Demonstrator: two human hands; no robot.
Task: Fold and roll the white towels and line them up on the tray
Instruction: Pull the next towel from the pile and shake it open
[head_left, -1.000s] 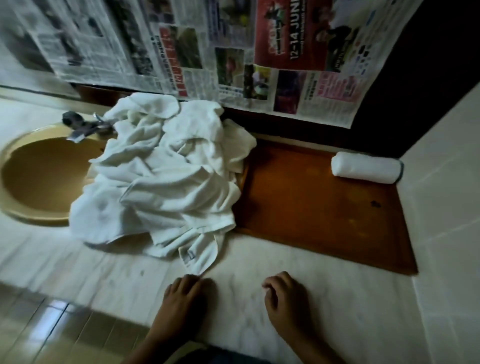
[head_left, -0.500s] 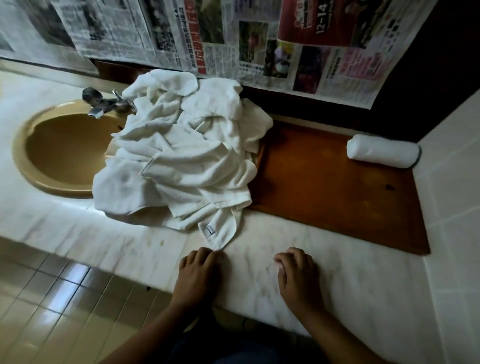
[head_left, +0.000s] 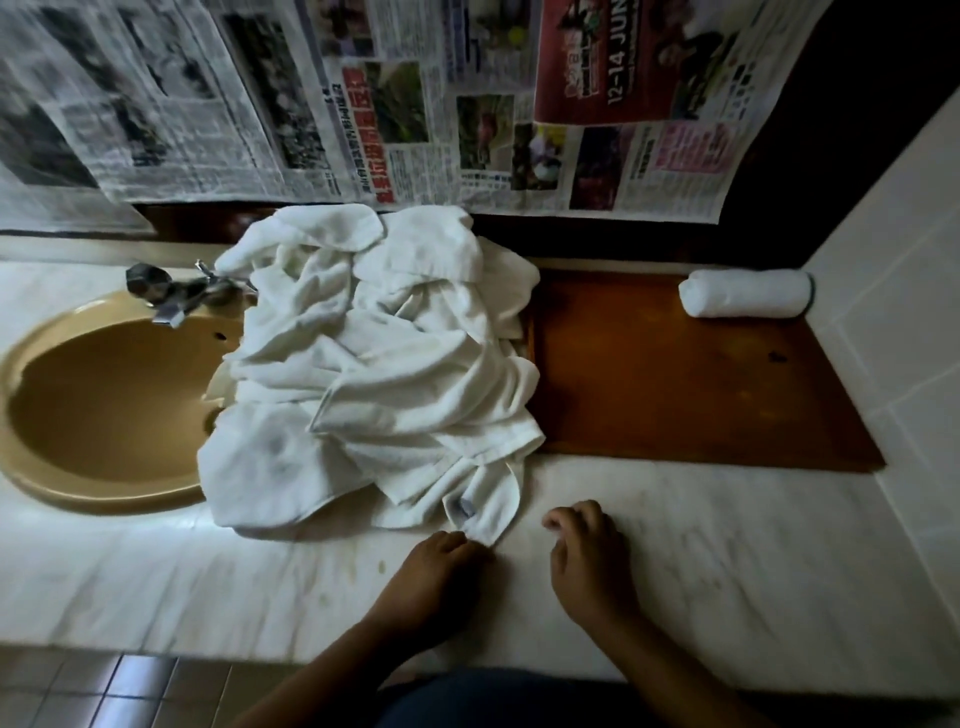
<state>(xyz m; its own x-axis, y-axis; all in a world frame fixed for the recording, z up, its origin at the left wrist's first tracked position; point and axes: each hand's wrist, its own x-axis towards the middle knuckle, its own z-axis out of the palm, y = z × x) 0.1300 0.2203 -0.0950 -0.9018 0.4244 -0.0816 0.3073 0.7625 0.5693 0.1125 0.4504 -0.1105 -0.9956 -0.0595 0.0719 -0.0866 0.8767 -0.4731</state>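
A crumpled heap of white towels (head_left: 374, 364) lies on the marble counter between the sink and the brown wooden tray (head_left: 691, 395). One rolled white towel (head_left: 745, 293) rests at the tray's far right corner. My left hand (head_left: 431, 577) lies on the counter with its fingertips touching the nearest towel corner, the one with a small label. My right hand (head_left: 592, 561) rests on the counter just right of that corner, fingers curled, holding nothing.
A tan oval sink (head_left: 104, 405) with a metal tap (head_left: 171, 291) sits at the left, partly covered by the towels. Newspaper sheets (head_left: 415, 104) hang on the back wall. A white tiled wall (head_left: 893, 338) borders the tray's right side. Floor tiles show below the counter edge.
Both hands have slid forward on the counter toward the towel heap. My left fingertips now reach the labelled towel corner. The camera view has shifted slightly.
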